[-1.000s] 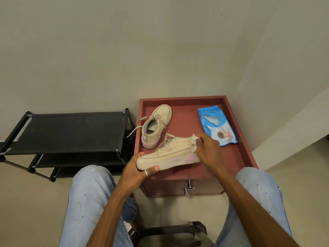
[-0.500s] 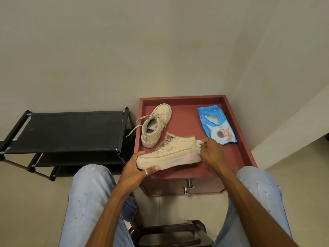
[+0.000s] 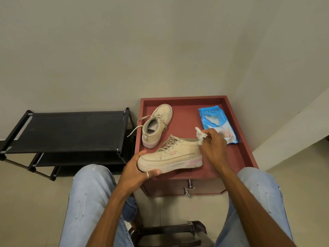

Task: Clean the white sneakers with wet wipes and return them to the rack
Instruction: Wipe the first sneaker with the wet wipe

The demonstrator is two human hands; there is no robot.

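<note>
Fingers of the right hand [image 3: 213,147] cover most of the crumpled white wet wipe [image 3: 200,137]. We see only its ragged end, pinched and held against the heel collar of the cream lace-up sneaker with a pink heel patch [image 3: 170,155]. That shoe sits at six o'clock on the red-brown cabinet top with a raised rim [image 3: 240,157], and the left hand [image 3: 137,172] curls round its toe, hiding part of the toe cap. We cannot tell whether the sole rests on the top or is lifted clear.

The second cream sneaker [image 3: 157,125] stands upright at ten o'clock on the top, its laces trailing over the rim. At two o'clock lies the blue plastic pack of wipes [image 3: 216,120]. The right hand hides its near corner, and its print is too small to read.

The black metal-framed shoe rack with fabric shelves [image 3: 71,131] stands at nine o'clock from the cabinet, well apart from the held shoe. A knee in light blue jeans [image 3: 89,193] blocks part of its lower shelves.
</note>
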